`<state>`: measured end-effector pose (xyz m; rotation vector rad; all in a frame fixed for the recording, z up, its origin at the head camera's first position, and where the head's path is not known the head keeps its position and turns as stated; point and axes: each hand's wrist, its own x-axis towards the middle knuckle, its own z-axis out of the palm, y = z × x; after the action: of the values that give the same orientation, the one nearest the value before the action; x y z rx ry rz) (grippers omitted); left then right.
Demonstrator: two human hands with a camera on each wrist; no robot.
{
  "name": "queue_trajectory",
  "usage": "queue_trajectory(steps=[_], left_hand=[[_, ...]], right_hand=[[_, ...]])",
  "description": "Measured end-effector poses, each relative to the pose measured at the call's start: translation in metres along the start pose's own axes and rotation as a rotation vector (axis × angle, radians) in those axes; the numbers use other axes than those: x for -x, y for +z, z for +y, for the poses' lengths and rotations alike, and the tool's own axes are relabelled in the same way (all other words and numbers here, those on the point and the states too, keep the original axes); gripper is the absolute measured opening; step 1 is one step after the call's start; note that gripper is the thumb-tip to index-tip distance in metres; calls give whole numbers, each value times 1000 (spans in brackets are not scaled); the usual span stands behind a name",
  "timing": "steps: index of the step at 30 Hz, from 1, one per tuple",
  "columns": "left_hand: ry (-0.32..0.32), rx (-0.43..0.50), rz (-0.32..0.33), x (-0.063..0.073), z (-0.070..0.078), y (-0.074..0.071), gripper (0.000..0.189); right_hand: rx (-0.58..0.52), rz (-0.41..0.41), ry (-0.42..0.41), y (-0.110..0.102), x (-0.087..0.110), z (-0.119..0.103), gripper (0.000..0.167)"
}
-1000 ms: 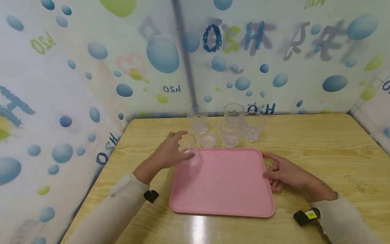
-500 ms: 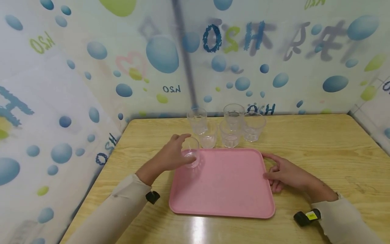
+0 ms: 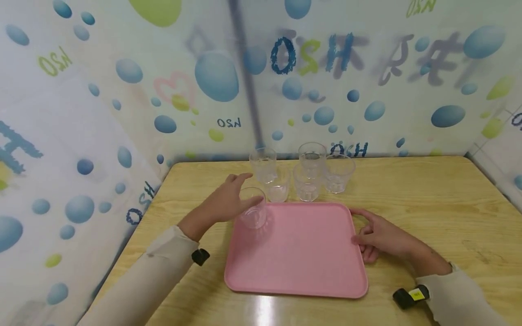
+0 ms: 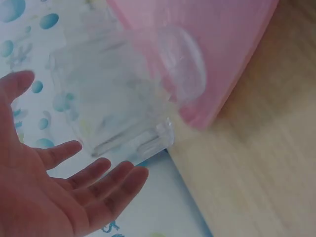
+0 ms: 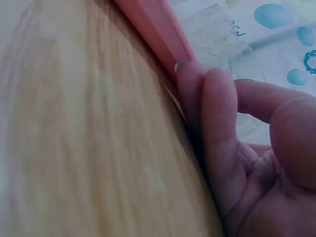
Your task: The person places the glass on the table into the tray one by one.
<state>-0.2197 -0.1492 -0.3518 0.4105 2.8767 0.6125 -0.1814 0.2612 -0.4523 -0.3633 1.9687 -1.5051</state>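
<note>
A clear drinking glass point(image 3: 254, 218) stands upright on the far left corner of the pink tray point(image 3: 297, 253). My left hand point(image 3: 229, 199) is beside it, thumb and fingers spread. The left wrist view shows the palm point(image 4: 54, 197) facing the glass point(image 4: 111, 94), with the fingers apart from it. At the tray's right side, my right hand point(image 3: 385, 235) grips the edge, its thumb on the rim and its index finger stretched along the far corner. Curled fingers point(image 5: 219, 118) meet the tray's side point(image 5: 163, 34) in the right wrist view.
Several more clear glasses point(image 3: 307, 181) stand close together just behind the tray, near the wall. The wooden table point(image 3: 424, 190) extends to both sides. A patterned wall point(image 3: 346, 108) closes off the back, another the left.
The glass has shifted slightly toward me on the tray's corner. My left fingers and thumb have let go and spread away from it. The right hand stays at the tray's edge.
</note>
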Motion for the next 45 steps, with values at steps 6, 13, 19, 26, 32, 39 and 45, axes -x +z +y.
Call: queue_trajectory(steps=[6, 13, 19, 26, 32, 39, 45], left_hand=[[-9, -37, 31, -36, 3, -25, 71], [-36, -73, 15, -84, 3, -43, 63], [-66, -85, -38, -110, 6, -41, 70], [-123, -63, -133, -123, 15, -36, 86], [-137, -69, -177, -126, 21, -34, 90], [-124, -130, -202, -131, 18, -29, 88], [-125, -128, -200, -133, 17, -27, 87]], right_hand=[[-11, 7, 2, 0, 0, 1, 90], [-21, 8, 4, -1, 0, 2, 90], [-26, 4, 2, -1, 1, 3, 89], [-45, -2, -16, 1, 3, -1, 89], [-44, 6, -19, 2, 3, -3, 89], [-34, 0, -17, 0, 1, -1, 89], [-19, 6, -2, 0, -1, 1, 88]])
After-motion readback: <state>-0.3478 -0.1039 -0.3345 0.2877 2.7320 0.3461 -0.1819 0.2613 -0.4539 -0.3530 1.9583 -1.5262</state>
